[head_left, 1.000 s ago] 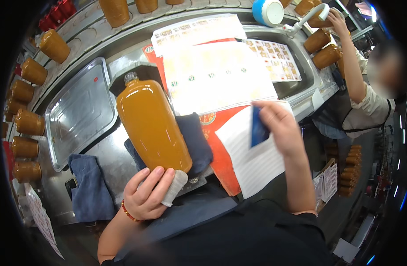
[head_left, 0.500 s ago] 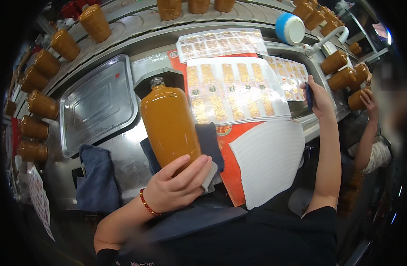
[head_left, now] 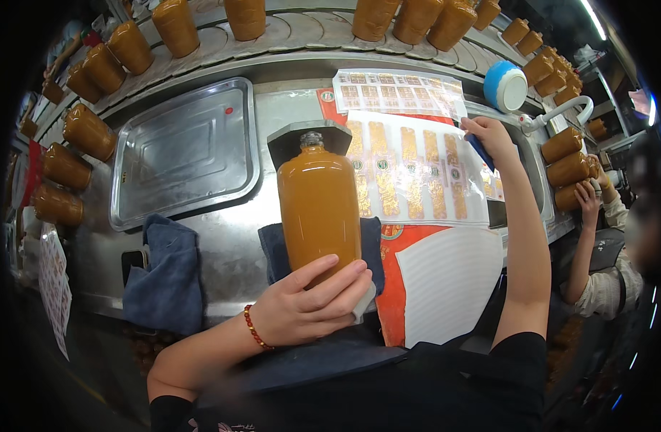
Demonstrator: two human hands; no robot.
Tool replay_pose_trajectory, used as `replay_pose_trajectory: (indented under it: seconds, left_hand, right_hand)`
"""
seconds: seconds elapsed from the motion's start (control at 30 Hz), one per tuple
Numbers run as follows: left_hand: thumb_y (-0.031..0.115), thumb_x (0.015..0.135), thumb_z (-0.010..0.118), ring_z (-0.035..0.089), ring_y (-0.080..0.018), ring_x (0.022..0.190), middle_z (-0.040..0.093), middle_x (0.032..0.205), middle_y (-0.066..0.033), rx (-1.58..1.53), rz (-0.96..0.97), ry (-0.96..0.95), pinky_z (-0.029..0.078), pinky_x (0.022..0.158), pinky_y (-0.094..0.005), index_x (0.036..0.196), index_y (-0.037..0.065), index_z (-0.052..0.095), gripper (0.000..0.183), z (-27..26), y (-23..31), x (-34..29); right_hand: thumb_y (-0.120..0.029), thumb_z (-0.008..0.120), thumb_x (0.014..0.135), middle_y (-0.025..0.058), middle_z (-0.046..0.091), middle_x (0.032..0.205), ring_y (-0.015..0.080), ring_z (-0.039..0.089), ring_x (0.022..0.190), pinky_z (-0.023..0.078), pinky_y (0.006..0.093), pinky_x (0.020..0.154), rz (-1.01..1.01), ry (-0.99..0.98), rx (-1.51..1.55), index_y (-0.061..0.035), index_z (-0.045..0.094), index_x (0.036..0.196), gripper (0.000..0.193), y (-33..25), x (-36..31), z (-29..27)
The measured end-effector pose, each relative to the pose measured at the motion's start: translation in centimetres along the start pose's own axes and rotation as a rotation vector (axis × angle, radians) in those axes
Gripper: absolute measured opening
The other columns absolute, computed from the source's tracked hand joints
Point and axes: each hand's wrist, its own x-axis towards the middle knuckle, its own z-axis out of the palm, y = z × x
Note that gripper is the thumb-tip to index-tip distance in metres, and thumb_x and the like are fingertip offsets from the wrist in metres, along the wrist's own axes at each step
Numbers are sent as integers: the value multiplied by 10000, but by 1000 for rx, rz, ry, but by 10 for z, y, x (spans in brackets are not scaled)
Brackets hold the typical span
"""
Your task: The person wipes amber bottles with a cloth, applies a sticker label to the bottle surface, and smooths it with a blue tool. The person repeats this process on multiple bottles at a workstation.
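A glossy caramel-brown bottle (head_left: 318, 209) lies with its clear neck pointing away from me, against a dark angular block (head_left: 337, 138). My left hand (head_left: 312, 306) is wrapped around its base end, where a bit of white cloth shows under the fingers. Beneath the bottle is a folded dark blue cloth (head_left: 273, 252). In my right hand (head_left: 496, 140) is a small flat dark blue tool (head_left: 480, 153), its exact kind unclear. That hand hovers by the right edge of a sheet of gold labels (head_left: 417, 165); whether it touches the sheet, I cannot tell.
A metal tray (head_left: 179, 151) sits at left, above a crumpled blue cloth (head_left: 165, 277). White ribbed sheet (head_left: 453, 281) and red paper (head_left: 394, 306) lie at right. Brown bottles (head_left: 175, 29) line a conveyor behind. A faucet (head_left: 560, 111) and a co-worker's hand (head_left: 588, 198) are farther right.
My right hand, with the blue tool, has moved left from the smaller label sheet to the large one. The bottle is straighter in view, and the whole scene has shifted.
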Motion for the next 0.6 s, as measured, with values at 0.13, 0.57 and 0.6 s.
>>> replay_pose_trajectory:
  seconds: [0.13, 0.57, 0.6]
  left_hand:
    - [262, 941, 687, 526, -166, 1265, 589, 1324, 35, 22, 40, 17, 506, 1035, -371, 1106, 181, 728, 188, 1, 2, -15]
    - [369, 992, 628, 459, -137, 1312, 520, 1405, 103, -82, -62, 42, 462, 1100, -353, 1202, 205, 696, 275, -5, -4, -34]
    - [366, 990, 629, 459, -134, 1311, 521, 1402, 102, -87, -49, 14, 460, 1102, -344, 1221, 209, 684, 284, -6, -5, -32]
  right_hand:
    - [-441, 761, 901, 49, 657, 690, 133, 565, 577, 458, 335, 595, 43, 219, -211, 8, 756, 877, 450, 29, 49, -10]
    - [-611, 923, 652, 119, 693, 707, 225, 670, 596, 524, 364, 575, 299, 141, -360, 33, 731, 704, 674, 15, 128, 1]
    - [-604, 926, 652, 116, 685, 694, 224, 656, 580, 515, 364, 559, 307, 148, -351, 33, 726, 696, 669, 16, 128, -1]
